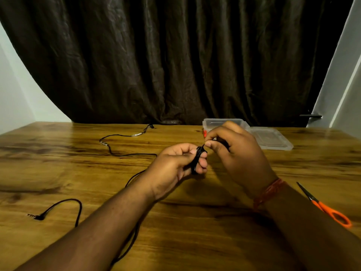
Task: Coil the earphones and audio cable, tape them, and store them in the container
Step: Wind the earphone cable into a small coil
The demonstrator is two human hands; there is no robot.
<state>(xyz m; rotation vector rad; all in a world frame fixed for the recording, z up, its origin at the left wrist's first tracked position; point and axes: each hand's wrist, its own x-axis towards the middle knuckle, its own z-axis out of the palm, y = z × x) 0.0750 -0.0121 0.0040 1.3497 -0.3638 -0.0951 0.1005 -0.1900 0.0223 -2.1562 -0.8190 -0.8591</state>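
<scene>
A small black coil of cable (197,159) sits in my left hand (175,165), whose fingers curl round it above the middle of the wooden table (78,173). My right hand (238,153) pinches the top of the coil with thumb and forefinger and holds something dark, mostly hidden. A second black cable (117,151) with silver parts trails across the table's far left. Another black cable with an angled jack plug (38,216) lies near left and runs under my left forearm. The clear plastic container (224,123) stands open behind my right hand.
The container's clear lid (271,138) lies flat to its right. Orange-handled scissors (324,206) lie at the right, beside my right forearm. A small red-orange object (204,133) shows by the container's left side. A dark curtain hangs behind the table.
</scene>
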